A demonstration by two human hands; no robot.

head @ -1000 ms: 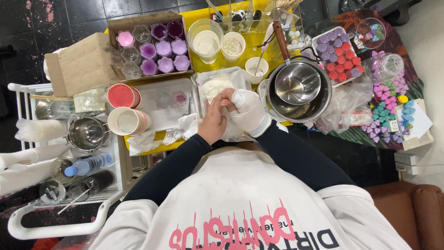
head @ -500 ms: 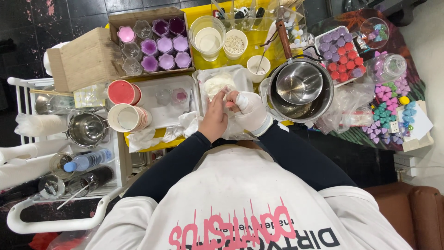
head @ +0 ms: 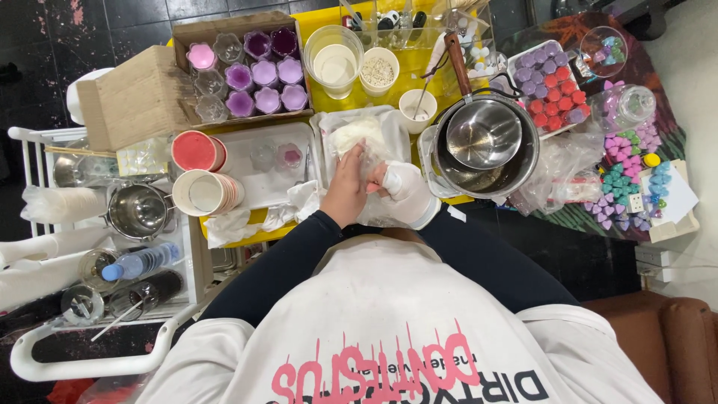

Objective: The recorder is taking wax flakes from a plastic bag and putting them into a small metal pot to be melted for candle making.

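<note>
My left hand (head: 345, 188) is bare and my right hand (head: 404, 191) wears a white glove. They meet over the near end of a clear plastic tray (head: 325, 123) that holds a white, waxy lump (head: 357, 135). Both hands pinch crinkled clear plastic film (head: 374, 161) lying over that tray, fingers closed on it. What lies under the palms is hidden. A steel saucepan (head: 485, 135) with a wooden handle sits inside a larger pot (head: 523, 168) just right of my gloved hand.
A cardboard box of purple moulds (head: 254, 71) stands behind. A red cup (head: 196, 150), a white cup (head: 200, 193) and a metal tray (head: 258, 179) lie left. Tubs (head: 334, 56), red and purple candles (head: 550, 78) and coloured pieces (head: 624, 176) crowd the right. A trolley with a steel pot (head: 138, 211) stands left.
Both hands stay together on the plastic film over the tray, with only small finger movement. The view has shifted slightly.
</note>
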